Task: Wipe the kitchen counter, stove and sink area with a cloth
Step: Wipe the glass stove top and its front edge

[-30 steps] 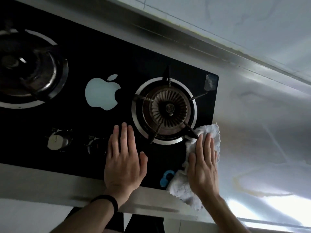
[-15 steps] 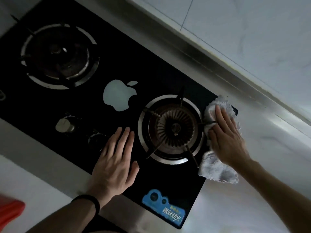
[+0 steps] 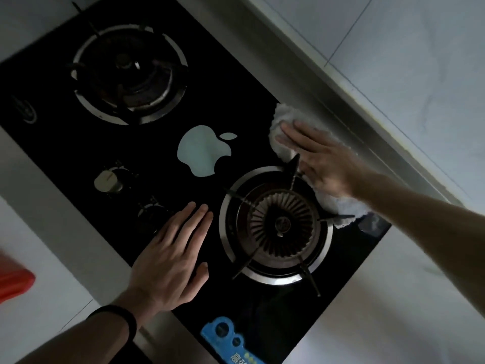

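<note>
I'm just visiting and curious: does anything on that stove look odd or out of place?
One thing: a pale apple-shaped sticker sits mid-glass between the burners, unusual on a stove. Otherwise nothing spilled or broken.

Both hands [image 3: 170, 261] flat — fingers [image 3: 194, 219] outstretched

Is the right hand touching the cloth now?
Touching. The head view shows the right hand pressed flat on the cloth, which lies on the stove.

Right hand [image 3: 324, 164] and cloth [image 3: 284, 119] now behind the burner [image 3: 278, 224].
</note>
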Action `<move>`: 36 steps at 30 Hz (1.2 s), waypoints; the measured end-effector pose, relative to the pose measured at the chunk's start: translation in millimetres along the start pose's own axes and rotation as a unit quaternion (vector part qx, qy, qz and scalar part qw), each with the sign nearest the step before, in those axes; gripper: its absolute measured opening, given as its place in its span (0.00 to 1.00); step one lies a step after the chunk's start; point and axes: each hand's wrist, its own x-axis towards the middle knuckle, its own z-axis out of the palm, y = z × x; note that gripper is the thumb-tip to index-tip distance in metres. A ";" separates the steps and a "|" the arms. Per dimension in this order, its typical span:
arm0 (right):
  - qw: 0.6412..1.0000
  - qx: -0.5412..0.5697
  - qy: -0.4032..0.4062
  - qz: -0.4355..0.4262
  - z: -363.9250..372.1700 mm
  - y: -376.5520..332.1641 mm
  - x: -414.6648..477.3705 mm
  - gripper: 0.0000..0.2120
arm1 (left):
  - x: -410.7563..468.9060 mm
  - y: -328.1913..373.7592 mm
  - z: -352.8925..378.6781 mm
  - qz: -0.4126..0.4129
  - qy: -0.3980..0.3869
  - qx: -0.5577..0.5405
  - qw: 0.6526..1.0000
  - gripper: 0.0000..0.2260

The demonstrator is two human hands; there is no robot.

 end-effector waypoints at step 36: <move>0.747 0.193 0.269 0.576 125.4 -306.2 -132.1 0.27 | -1.5 1.8 -2.5 0.004 0.037 -0.008 0.999 0.36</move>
